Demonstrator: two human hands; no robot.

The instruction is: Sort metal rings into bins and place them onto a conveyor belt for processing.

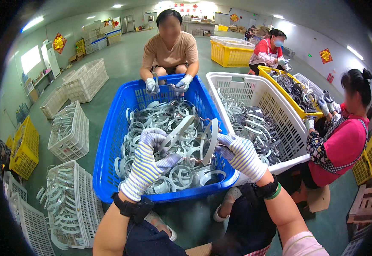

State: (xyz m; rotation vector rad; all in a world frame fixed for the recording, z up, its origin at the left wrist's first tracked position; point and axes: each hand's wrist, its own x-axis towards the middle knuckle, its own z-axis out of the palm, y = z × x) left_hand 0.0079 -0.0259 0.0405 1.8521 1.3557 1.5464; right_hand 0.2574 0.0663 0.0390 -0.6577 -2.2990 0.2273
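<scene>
Both my hands wear striped knit gloves and are raised over a blue plastic basket [122, 197] full of pale, curved band-like pieces [152, 123]. Pinched in my left hand [147, 164] is one pale curved strip [178, 133], slanting up to the right. My right hand [242, 157] has its fingers closed on the lower part of another pale curved strip [212, 141], which stands nearly upright. Thin reddish wire-like bits show between the two strips; whether they join them I cannot make out.
Across the blue basket sits a person in a tan shirt [169, 47], gloved hands at its far rim. A white basket [279, 123] of similar bands adjoins on the right. A person in pink [343, 145] works by a yellow basket [294, 91]. Filled white crates [86, 205] stand left.
</scene>
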